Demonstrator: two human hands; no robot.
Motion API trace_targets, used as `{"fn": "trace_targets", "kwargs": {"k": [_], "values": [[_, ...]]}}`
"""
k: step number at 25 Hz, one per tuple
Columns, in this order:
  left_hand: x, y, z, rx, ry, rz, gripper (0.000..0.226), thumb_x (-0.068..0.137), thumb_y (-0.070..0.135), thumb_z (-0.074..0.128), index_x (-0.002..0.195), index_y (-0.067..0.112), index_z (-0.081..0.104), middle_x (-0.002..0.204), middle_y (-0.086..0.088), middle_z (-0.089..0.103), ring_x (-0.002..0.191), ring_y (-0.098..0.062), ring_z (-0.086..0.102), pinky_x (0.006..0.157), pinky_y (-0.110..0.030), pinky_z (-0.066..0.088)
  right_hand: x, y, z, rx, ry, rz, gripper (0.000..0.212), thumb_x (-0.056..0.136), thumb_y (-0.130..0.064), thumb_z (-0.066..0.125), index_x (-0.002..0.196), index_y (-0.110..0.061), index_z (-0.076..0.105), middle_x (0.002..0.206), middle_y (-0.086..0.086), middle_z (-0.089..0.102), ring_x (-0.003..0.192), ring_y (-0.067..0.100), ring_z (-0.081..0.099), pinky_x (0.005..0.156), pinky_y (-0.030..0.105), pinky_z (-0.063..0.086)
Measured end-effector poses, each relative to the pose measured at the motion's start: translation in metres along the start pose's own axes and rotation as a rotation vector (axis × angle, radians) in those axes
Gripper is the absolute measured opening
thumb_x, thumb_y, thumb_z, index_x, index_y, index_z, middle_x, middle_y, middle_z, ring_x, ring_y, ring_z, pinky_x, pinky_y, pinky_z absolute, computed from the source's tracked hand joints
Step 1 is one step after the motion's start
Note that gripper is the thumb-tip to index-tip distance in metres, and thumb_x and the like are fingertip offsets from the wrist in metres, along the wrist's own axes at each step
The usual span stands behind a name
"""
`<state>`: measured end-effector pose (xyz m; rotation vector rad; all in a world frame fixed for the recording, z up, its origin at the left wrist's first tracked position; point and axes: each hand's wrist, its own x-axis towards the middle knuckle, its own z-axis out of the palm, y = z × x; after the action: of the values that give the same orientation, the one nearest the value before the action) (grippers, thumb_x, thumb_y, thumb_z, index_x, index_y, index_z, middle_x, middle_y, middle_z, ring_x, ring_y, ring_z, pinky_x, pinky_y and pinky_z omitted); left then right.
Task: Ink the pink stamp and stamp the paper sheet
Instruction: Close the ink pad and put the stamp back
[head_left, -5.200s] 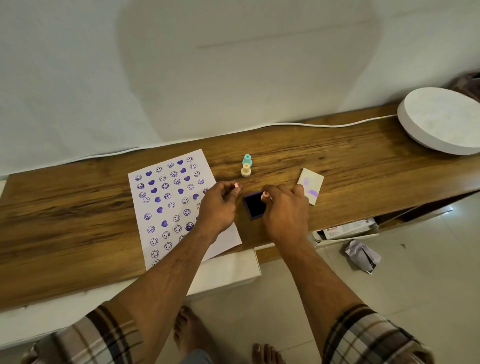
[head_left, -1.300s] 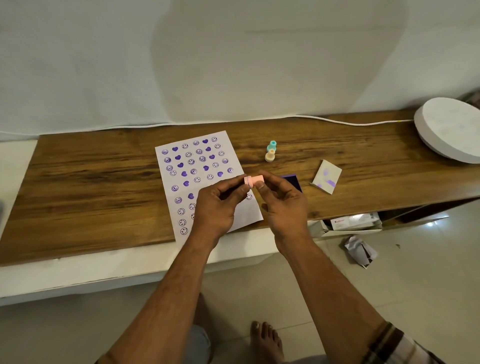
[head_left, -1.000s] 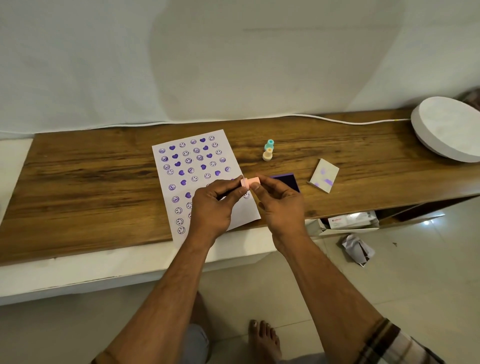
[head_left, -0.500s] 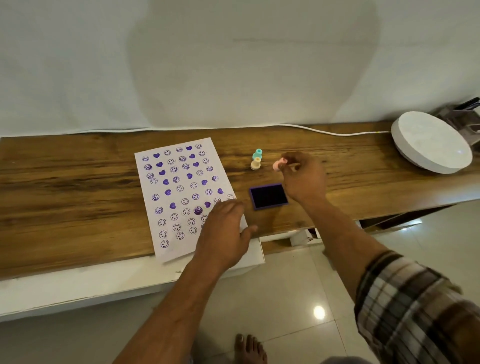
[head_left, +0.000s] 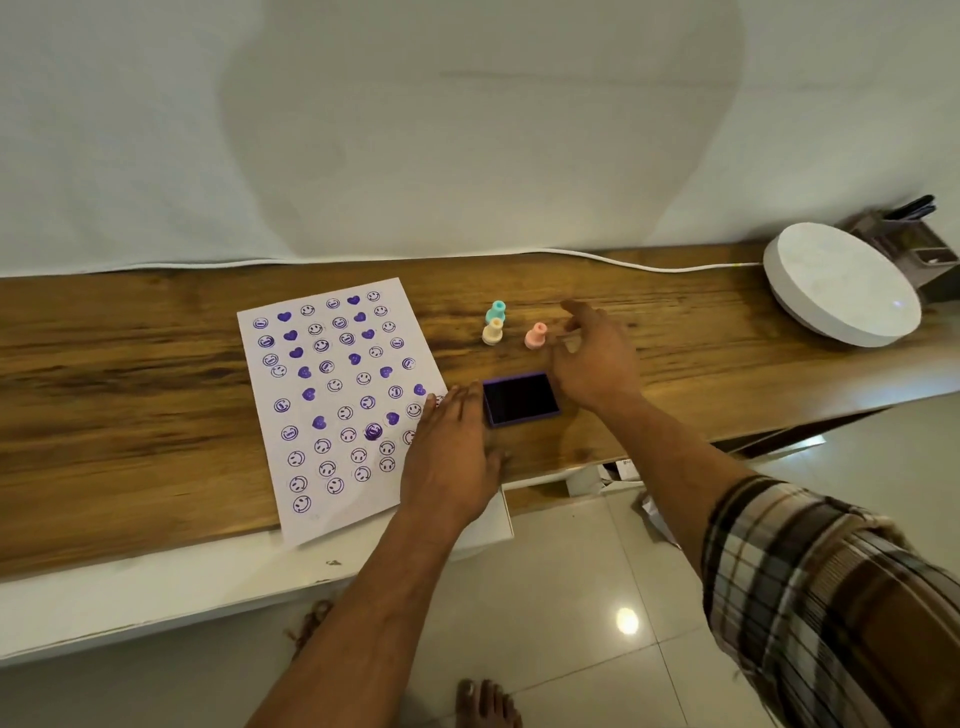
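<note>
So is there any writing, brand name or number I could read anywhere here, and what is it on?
No readable words or numbers anywhere.
Paper sheet: only purple stamped smiley faces and hearts; a few marks hold tiny shapes too small to read.
Ink pad, pink stamp, the other two stamps: no label visible.
Box under the table edge: print too small and blurred to read.

No words or numbers are showing anywhere; only purple smiley faces and hearts are dotting the white paper sheet (head_left: 332, 395) under the left hand (head_left: 452, 462).
</note>
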<state>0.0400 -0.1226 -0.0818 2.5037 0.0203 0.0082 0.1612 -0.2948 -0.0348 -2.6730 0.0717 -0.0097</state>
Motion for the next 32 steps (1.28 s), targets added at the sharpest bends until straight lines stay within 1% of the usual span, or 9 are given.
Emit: {"fn": "trace_targets", "kwargs": {"k": [2, 5, 9, 14, 18, 22, 25, 28, 32], "values": [[0.0, -0.002, 0.0, -0.005, -0.001, -0.01, 0.085, 0.093, 0.046, 0.067, 0.16, 0.018, 0.023, 0.166, -0.005, 0.034, 0.154, -0.023, 0.025, 0.118, -0.027, 0.001, 0.002, 0.023, -0.015, 0.024, -0.058, 0.026, 0.073, 0.09, -0.024, 0.076, 0.156, -0.029, 0.045, 0.148, 0.005, 0.057, 0.135, 0.031, 0.053, 0.109, 0.054, 0.051], [0.0, -0.004, 0.003, -0.009, -0.01, -0.014, 0.086, 0.093, 0.047, 0.067, 0.161, 0.019, 0.021, 0.167, -0.005, 0.032, 0.155, -0.024, 0.023, 0.116, -0.027, 0.0, 0.005, 0.056, -0.041, -0.041, -0.275, 0.035, 0.101, 0.084, -0.02, 0.086, 0.165, -0.026, 0.026, 0.167, 0.013, 0.034, 0.147, 0.041, 0.041, 0.115, 0.058, 0.045], [0.001, -0.005, 0.004, -0.009, -0.013, -0.02, 0.088, 0.092, 0.047, 0.068, 0.161, 0.021, 0.02, 0.166, -0.005, 0.032, 0.155, -0.025, 0.023, 0.114, -0.028, 0.001, 0.001, 0.063, -0.045, -0.153, -0.422, 0.003, 0.113, 0.081, -0.038, 0.09, 0.167, -0.03, 0.017, 0.166, 0.012, 0.036, 0.142, 0.042, 0.046, 0.112, 0.059, 0.049], [0.002, -0.012, 0.003, -0.04, -0.041, -0.033, 0.091, 0.09, 0.049, 0.071, 0.161, 0.025, 0.019, 0.167, -0.003, 0.032, 0.155, -0.027, 0.022, 0.113, -0.03, 0.006, -0.003, 0.054, -0.043, -0.123, -0.295, 0.088, 0.115, 0.076, -0.05, 0.091, 0.165, -0.03, 0.02, 0.159, 0.012, 0.048, 0.139, 0.038, 0.051, 0.11, 0.059, 0.05], [0.004, -0.011, 0.0, -0.05, -0.027, -0.038, 0.092, 0.087, 0.046, 0.075, 0.159, 0.025, 0.022, 0.164, -0.002, 0.036, 0.153, -0.028, 0.027, 0.119, -0.035, 0.014, -0.043, 0.015, -0.024, 0.261, -0.073, 0.33, 0.119, 0.066, -0.065, 0.09, 0.16, -0.03, 0.027, 0.155, 0.01, 0.054, 0.137, 0.036, 0.056, 0.104, 0.056, 0.055], [0.007, -0.012, 0.0, -0.062, -0.024, -0.007, 0.099, 0.081, 0.043, 0.079, 0.159, 0.02, 0.023, 0.162, -0.004, 0.041, 0.147, -0.026, 0.039, 0.123, -0.038, 0.016, -0.071, -0.031, 0.022, -0.04, 0.016, 0.236, 0.117, 0.067, -0.08, 0.077, 0.157, -0.022, 0.03, 0.153, 0.011, 0.054, 0.14, 0.036, 0.05, 0.11, 0.058, 0.045], [0.008, -0.014, 0.002, -0.09, -0.02, -0.036, 0.108, 0.078, 0.048, 0.081, 0.16, 0.021, 0.016, 0.161, -0.002, 0.043, 0.147, -0.027, 0.04, 0.12, -0.036, 0.015, -0.071, -0.044, 0.036, -0.148, 0.056, 0.198, 0.112, 0.071, -0.087, 0.066, 0.153, -0.017, 0.033, 0.153, 0.013, 0.052, 0.14, 0.036, 0.049, 0.109, 0.06, 0.042], [0.01, -0.017, 0.004, -0.126, -0.04, -0.058, 0.113, 0.077, 0.054, 0.08, 0.16, 0.027, 0.008, 0.158, -0.001, 0.048, 0.148, -0.03, 0.039, 0.121, -0.04, 0.017, -0.073, -0.046, 0.048, -0.182, 0.073, 0.168, 0.112, 0.071, -0.086, 0.064, 0.152, -0.015, 0.034, 0.152, 0.015, 0.051, 0.138, 0.037, 0.049, 0.106, 0.058, 0.045], [0.008, -0.022, 0.007, -0.122, 0.011, -0.047, 0.115, 0.074, 0.054, 0.082, 0.158, 0.029, 0.009, 0.157, -0.002, 0.049, 0.146, -0.031, 0.04, 0.112, -0.035, 0.015, -0.067, -0.038, 0.055, -0.148, 0.06, 0.166, 0.114, 0.073, -0.084, 0.069, 0.155, -0.015, 0.03, 0.155, 0.015, 0.047, 0.14, 0.036, 0.048, 0.107, 0.053, 0.049]]}}
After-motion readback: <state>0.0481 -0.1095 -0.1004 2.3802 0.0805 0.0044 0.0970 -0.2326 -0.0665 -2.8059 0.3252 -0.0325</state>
